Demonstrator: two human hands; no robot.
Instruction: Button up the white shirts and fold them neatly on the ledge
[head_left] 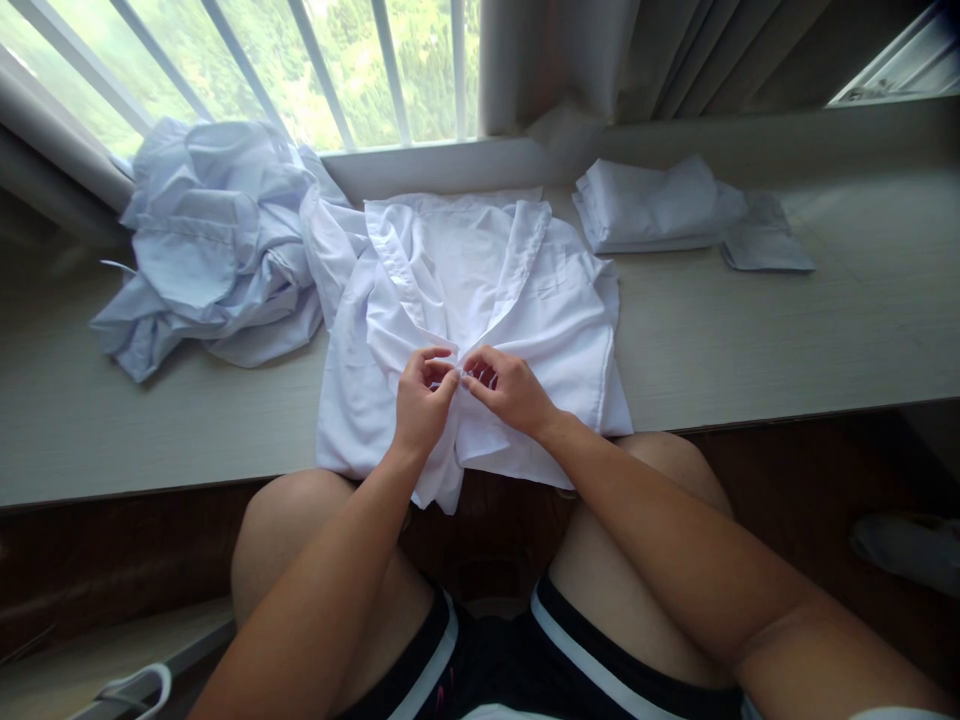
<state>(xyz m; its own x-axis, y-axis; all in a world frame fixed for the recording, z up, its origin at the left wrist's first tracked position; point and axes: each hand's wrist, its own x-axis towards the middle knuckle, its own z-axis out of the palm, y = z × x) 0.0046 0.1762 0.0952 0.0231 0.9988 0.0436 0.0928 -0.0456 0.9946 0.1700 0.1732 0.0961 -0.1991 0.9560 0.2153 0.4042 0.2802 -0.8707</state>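
A white coat (555, 330) with a wide lapel collar lies spread in front of me, its lower edge hanging over the ledge's front. My left hand (427, 395) pinches one front edge of the coat near its middle. Right beside it, my right hand (510, 385) pinches the other front edge, the fingertips of both hands almost touching. Whatever small part sits between the fingertips, perhaps a button, is too small to make out. Above the hands the lapels spread apart in a V.
The coat rests on a pale window ledge (750, 340). A crumpled heap of white cloth (217, 240) lies at left. Folded white cloth (652, 205) and a small flat grey-white packet (766, 235) lie at right. Window bars (322, 70) and curtains (555, 60) stand behind.
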